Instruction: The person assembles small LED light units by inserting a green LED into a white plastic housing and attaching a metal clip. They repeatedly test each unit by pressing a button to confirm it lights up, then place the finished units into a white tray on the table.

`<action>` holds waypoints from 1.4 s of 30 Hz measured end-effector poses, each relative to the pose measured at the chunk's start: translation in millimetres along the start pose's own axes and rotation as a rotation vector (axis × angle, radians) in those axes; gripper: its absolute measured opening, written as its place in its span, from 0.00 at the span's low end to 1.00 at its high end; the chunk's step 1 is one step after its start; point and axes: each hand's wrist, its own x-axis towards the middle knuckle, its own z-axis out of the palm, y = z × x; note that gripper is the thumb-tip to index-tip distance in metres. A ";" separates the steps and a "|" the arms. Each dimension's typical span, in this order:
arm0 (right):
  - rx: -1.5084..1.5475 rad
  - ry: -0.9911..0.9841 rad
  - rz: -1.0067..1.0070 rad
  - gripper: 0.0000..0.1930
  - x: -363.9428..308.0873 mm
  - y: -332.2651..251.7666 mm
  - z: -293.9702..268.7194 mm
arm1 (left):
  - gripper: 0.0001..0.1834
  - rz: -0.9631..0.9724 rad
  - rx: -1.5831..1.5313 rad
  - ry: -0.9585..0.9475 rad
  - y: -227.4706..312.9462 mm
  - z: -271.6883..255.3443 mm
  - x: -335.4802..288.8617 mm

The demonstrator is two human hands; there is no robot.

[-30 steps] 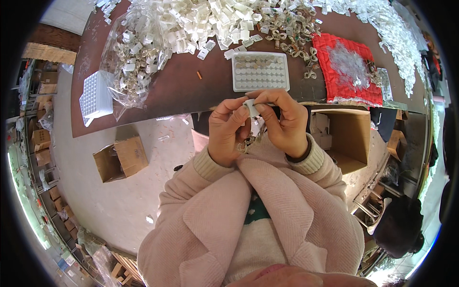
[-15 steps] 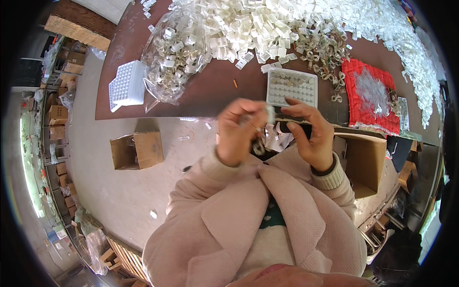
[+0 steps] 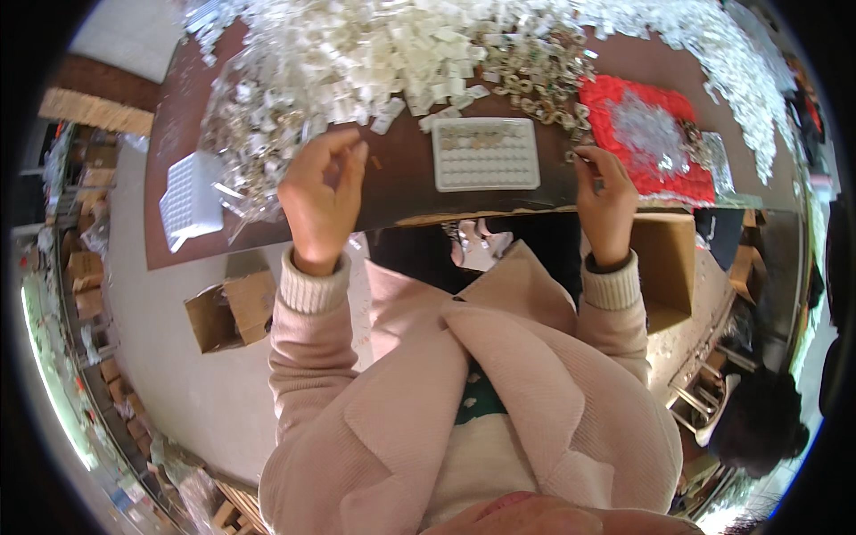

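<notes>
My left hand [image 3: 319,192] hovers over the brown table [image 3: 401,192] with its fingers curled and apart. Its fingertips are next to a clear bag of small white plastic pieces [image 3: 254,147]. My right hand [image 3: 606,201] is at the right end of a white compartment tray [image 3: 486,156], thumb and fingers pinched on a small metal part [image 3: 580,159]. That part lies at the edge of a heap of metal parts [image 3: 544,85]. The tray's far row holds several small parts.
A wide pile of white plastic pieces [image 3: 401,45] covers the far table. A red tray with clear bits [image 3: 646,134] lies right, a white grid tray [image 3: 192,198] left. Cardboard boxes [image 3: 227,308] [image 3: 664,267] stand below. Another person's head [image 3: 758,419] is at lower right.
My hands, held together near my chest on a small piece, have parted. The left went out toward the bag of white pieces, the right toward the metal parts beside the tray.
</notes>
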 end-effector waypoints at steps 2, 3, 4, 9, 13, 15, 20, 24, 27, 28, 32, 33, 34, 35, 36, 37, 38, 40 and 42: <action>-0.089 -0.045 0.051 0.06 1.6 12.3 -0.6 | 0.06 -0.020 -0.129 -0.066 15.9 12.3 -21.5; -0.060 -0.038 0.039 0.07 2.4 17.2 0.5 | 0.05 -0.036 -0.226 -0.098 22.7 17.5 -30.6; -0.092 -0.042 0.041 0.07 2.7 20.8 2.0 | 0.05 -0.082 -0.317 -0.133 28.7 22.8 -38.9; -0.248 -0.076 0.026 0.08 4.4 27.2 11.2 | 0.07 -0.376 -0.678 -0.282 43.7 39.1 -69.4; -0.245 -0.151 0.023 0.09 4.8 25.6 8.2 | 0.06 -0.432 -0.838 -0.351 47.4 44.4 -78.0; -0.216 -0.150 0.038 0.08 5.5 23.4 5.0 | 0.07 -0.388 -0.748 -0.334 45.3 43.1 -73.1; -0.104 -0.077 0.052 0.07 12.4 14.6 1.4 | 0.11 0.054 -0.028 -0.185 10.8 46.2 -18.8; -0.116 -0.116 0.068 0.07 13.2 9.1 -0.1 | 0.11 0.108 0.461 -0.307 -17.7 59.5 22.1; -0.083 -0.097 0.061 0.06 11.1 10.3 -2.0 | 0.11 0.060 0.627 -0.460 -28.4 72.2 35.2; -0.077 -0.087 0.082 0.06 10.8 12.3 -2.9 | 0.11 0.065 0.640 -0.461 -31.1 76.1 36.9; -0.110 -0.058 0.069 0.06 11.0 25.5 -8.5 | 0.08 0.155 0.635 -0.415 -40.0 85.6 40.0; -0.121 -0.039 0.050 0.06 13.2 29.0 -9.2 | 0.08 0.176 0.620 -0.383 -40.5 84.0 40.0; -0.118 -0.018 0.032 0.06 16.2 31.8 -10.5 | 0.08 0.157 0.619 -0.403 -39.0 83.5 41.2; -0.131 -0.018 0.059 0.06 19.1 33.2 -12.9 | 0.05 0.194 0.494 -0.304 -36.0 77.6 38.3; -0.143 -0.014 0.054 0.06 22.0 32.8 -14.8 | 0.04 0.250 0.394 -0.241 -30.7 72.5 35.9; -0.145 -0.014 0.058 0.07 25.1 30.4 -16.5 | 0.04 0.294 0.292 -0.212 -25.2 64.9 36.0; -0.157 -0.026 0.114 0.07 27.4 25.6 -17.7 | 0.03 0.326 0.193 -0.180 -17.6 57.0 35.0; 0.111 -0.058 0.107 0.09 26.6 7.4 -16.0 | 0.04 0.103 -0.112 -0.274 3.7 45.2 21.8; 0.369 -0.138 0.045 0.17 18.5 -18.7 -11.2 | 0.04 -0.254 -0.532 -0.442 26.3 38.6 1.8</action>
